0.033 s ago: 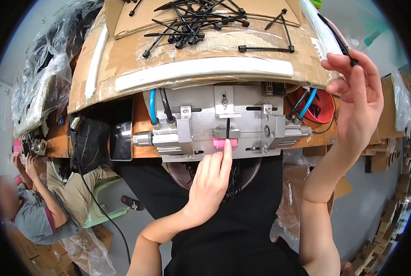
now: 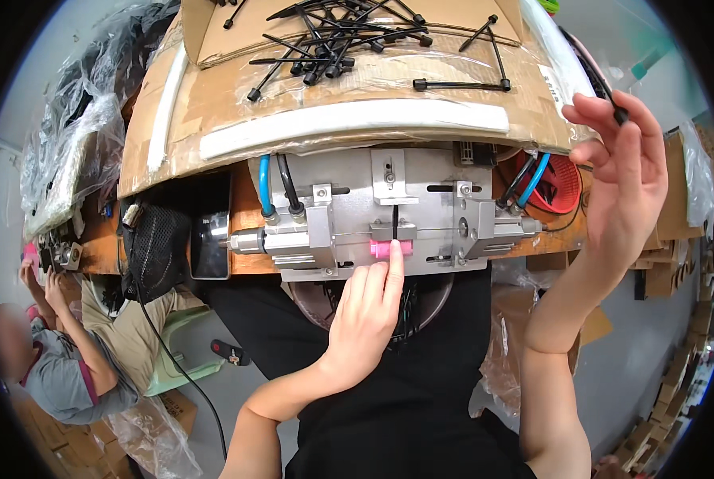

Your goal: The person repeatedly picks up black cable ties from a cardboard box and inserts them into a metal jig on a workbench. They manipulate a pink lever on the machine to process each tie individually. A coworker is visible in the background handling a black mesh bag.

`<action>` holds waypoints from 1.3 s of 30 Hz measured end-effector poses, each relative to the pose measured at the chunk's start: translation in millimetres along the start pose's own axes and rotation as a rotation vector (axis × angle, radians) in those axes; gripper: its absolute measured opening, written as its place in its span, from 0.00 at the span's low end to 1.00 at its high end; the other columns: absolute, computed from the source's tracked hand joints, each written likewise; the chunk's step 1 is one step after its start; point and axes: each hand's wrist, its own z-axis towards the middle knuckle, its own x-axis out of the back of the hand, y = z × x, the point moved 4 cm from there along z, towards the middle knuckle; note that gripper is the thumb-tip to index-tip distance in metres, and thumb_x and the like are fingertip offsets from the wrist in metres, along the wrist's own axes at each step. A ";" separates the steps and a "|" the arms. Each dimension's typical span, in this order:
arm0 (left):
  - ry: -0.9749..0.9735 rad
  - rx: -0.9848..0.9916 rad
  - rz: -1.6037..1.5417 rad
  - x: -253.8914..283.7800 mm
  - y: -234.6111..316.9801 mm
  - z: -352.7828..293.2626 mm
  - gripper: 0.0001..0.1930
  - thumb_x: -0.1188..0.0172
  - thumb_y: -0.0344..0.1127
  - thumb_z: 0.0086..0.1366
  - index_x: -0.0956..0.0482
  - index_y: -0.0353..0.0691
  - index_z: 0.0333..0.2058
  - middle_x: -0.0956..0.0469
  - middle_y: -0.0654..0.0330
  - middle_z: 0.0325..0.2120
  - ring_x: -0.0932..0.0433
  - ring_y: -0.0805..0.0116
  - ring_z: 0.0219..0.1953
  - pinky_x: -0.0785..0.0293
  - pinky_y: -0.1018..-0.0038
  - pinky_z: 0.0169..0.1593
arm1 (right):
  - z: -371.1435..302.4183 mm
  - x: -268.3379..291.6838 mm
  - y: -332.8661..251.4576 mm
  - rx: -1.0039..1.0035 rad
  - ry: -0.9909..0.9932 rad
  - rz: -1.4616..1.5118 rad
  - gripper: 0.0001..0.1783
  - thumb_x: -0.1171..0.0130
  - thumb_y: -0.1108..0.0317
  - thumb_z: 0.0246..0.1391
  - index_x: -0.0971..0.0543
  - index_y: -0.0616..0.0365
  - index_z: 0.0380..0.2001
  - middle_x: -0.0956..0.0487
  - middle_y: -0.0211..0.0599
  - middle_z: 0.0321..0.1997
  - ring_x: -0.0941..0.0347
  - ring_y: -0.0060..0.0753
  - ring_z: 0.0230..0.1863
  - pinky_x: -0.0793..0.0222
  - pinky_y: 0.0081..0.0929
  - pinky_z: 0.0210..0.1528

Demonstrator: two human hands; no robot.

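A metal fixture point(image 2: 357, 172) with a cylinder at each side sits in front of me. A thin black rod point(image 2: 395, 217) lies upright along its middle, its near end at a pink block point(image 2: 381, 248). My left hand point(image 2: 365, 311) stretches its index finger onto the block where the rod ends; its other fingers are curled and its thumb is hidden. Raised at the right, my right hand point(image 2: 624, 172) has a black capped rod point(image 2: 620, 116) between its fingertips, the rod pointing up and away.
Several black capped rods point(image 2: 325, 48) lie on a cardboard box point(image 2: 237, 88) behind the fixture. Blue and black hoses point(image 2: 266, 184) rise from the cylinders. A red basket point(image 2: 564, 184) stands at right, a black mesh bag point(image 2: 161, 247) at left. Another person point(image 2: 77, 367) sits far left.
The rod's capped end has shifted slightly down and right in my right hand, and the fingers have moved a little. My left hand keeps its place on the pink block.
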 end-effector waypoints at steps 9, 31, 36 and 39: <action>-0.078 0.033 -0.026 5.0 1.7 3.5 0.35 0.37 0.25 0.56 0.39 0.28 0.63 0.31 0.56 0.35 0.30 0.60 0.38 0.31 0.67 0.46 | -52.5 -17.7 -2.1 0.019 0.141 -0.139 0.11 0.41 0.79 0.58 0.28 0.69 0.43 0.20 0.53 0.40 0.24 0.31 0.36 0.26 0.21 0.34; 0.066 0.010 -0.390 128.3 -117.9 150.7 0.08 0.37 0.24 0.57 0.20 0.37 0.38 0.22 0.66 0.28 0.26 0.77 0.31 0.29 0.78 0.39 | -122.6 -95.7 28.0 -0.007 -0.485 -0.598 0.35 0.28 0.69 0.43 0.27 0.62 0.57 0.27 0.34 0.24 0.31 0.33 0.24 0.32 0.29 0.27; 0.116 -0.098 -0.236 118.5 -102.7 122.9 0.10 0.35 0.23 0.53 0.21 0.36 0.36 0.22 0.61 0.29 0.24 0.72 0.32 0.28 0.75 0.39 | 1.1 -79.3 33.3 0.372 -0.179 -1.032 0.09 0.37 0.72 0.50 0.19 0.56 0.37 0.18 0.37 0.31 0.22 0.39 0.31 0.27 0.33 0.32; 0.115 0.007 -0.485 122.7 -98.2 128.9 0.09 0.35 0.23 0.56 0.23 0.34 0.36 0.21 0.60 0.31 0.22 0.73 0.34 0.26 0.76 0.41 | 59.5 -68.5 76.1 0.242 -0.574 -1.109 0.09 0.37 0.66 0.53 0.18 0.55 0.37 0.22 0.42 0.23 0.25 0.40 0.26 0.31 0.32 0.30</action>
